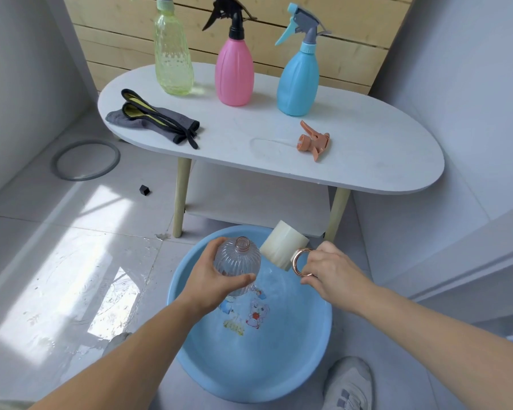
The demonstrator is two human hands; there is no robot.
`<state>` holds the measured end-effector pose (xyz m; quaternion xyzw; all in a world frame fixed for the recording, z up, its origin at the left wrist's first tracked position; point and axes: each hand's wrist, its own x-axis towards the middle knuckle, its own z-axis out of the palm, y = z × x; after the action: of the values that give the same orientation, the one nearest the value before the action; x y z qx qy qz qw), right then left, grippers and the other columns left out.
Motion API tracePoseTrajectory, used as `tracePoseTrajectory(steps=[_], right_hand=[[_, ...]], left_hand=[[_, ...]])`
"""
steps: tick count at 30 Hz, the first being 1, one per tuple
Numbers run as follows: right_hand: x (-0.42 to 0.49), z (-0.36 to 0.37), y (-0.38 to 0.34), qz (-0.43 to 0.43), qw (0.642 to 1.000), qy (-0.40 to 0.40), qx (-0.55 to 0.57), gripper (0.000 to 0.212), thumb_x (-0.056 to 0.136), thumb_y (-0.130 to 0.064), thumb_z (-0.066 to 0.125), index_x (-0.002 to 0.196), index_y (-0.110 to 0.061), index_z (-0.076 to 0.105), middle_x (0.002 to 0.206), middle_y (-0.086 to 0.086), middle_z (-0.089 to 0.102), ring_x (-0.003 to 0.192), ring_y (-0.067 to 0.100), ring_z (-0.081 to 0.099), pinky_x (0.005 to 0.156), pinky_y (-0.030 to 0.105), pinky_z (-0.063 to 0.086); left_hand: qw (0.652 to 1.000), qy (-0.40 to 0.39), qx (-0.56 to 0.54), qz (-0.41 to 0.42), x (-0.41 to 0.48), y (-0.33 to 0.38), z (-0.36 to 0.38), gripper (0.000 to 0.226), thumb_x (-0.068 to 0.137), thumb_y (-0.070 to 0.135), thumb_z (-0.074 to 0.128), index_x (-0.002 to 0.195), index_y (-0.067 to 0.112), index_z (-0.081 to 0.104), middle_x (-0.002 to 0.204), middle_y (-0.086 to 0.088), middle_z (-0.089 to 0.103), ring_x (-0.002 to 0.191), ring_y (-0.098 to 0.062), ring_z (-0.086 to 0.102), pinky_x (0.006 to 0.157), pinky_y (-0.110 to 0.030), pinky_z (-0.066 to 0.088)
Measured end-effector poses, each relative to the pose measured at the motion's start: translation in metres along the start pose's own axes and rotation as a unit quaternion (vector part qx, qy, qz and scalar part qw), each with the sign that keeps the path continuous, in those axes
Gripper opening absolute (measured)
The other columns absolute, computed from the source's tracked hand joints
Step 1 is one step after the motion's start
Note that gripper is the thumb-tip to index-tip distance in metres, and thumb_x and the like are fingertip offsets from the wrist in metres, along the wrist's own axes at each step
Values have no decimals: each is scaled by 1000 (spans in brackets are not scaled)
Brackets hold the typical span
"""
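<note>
Above the blue basin [190, 335], the clear bottle [237, 260] sits in the left hand [216, 281], fingers wrapped round its body, neck pointing up and away. Just right of that neck, the right hand [329, 270] pinches a tilted cup [282, 245] by its handle.

Small corner of somebody's home, some kind of wash-up spot (balcony or washroom, can't tell which)

Glossy tiled floor [57, 261] with sun patches and splashed water, and a blue plastic basin [249, 389] with cartoon pictures sitting right on it. Behind it is a little white oval table [367, 161] on wooden legs, backed by a wood-slat panel [353, 39]. The table has a green spray bottle [172, 54], a pink one [234, 72], a blue one [298, 81] and a grey cloth [148, 119]. A clear bottle [237, 261] and a cup [283, 244] are held over the basin.
</note>
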<state>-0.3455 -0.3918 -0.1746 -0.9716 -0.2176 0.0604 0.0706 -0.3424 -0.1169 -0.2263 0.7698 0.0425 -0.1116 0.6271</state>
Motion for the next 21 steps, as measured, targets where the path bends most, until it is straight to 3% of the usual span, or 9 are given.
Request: tracePoseTrajectory(steps=[2, 4, 7, 11, 15, 18, 21], right_hand=[[-2, -8, -4, 38, 998, 10, 50, 22, 95, -32, 61, 91, -14, 74, 87, -11, 60, 96, 19, 47, 84, 23, 38], [-4, -20, -8, 84, 988, 38, 126, 16, 94, -29, 63, 86, -18, 70, 80, -17, 53, 88, 15, 48, 76, 20, 36], [-8, -43, -10, 156, 959, 53, 229, 15, 93, -26, 65, 79, -25, 71, 77, -7, 62, 74, 14, 55, 70, 28, 43], [-17, -78, -2, 217, 923, 38, 317, 19, 94, -31, 60, 78, -33, 70, 81, 2, 73, 77, 26, 70, 74, 46, 59], [-26, -124, 4, 211, 902, 83, 368, 21, 100, -22, 54, 84, -23, 68, 95, 1, 76, 76, 24, 72, 65, 37, 57], [-30, -157, 12, 209, 848, 133, 468, 22, 103, -22, 49, 95, -10, 66, 100, 4, 76, 75, 23, 72, 62, 30, 51], [-27, -180, 25, 211, 785, 202, 546, 24, 105, -24, 45, 94, -9, 62, 102, 8, 75, 78, 29, 72, 61, 29, 50]], left_hand=[[1000, 3, -3, 5, -1, 3, 0, 89, 47, 50, 93, 127, 50, 51, 130, 22, 60, 122, -2, 59, 102, -30, 51], [1000, 2, -7, 9, -1, 6, 0, 85, 48, 48, 94, 123, 53, 53, 129, 21, 62, 121, -4, 61, 102, -33, 53], [1000, -8, -7, 21, -3, 18, 0, 88, 50, 44, 97, 128, 47, 55, 128, 17, 65, 120, -7, 64, 102, -35, 56], [999, -15, -12, 51, -6, 43, -2, 77, 63, 17, 100, 127, 35, 60, 121, 11, 70, 109, -2, 68, 82, -13, 55], [996, -16, -20, 89, -7, 81, -9, 80, 61, 26, 100, 130, 36, 60, 123, 16, 69, 114, 5, 64, 89, -11, 53], [993, -16, -18, 115, -6, 112, -13, 85, 54, 43, 97, 131, 37, 60, 124, 15, 71, 120, -4, 64, 100, -26, 52], [991, -21, -9, 135, -6, 140, -13, 88, 51, 44, 95, 132, 36, 61, 121, 16, 72, 117, -6, 67, 99, -29, 53]])
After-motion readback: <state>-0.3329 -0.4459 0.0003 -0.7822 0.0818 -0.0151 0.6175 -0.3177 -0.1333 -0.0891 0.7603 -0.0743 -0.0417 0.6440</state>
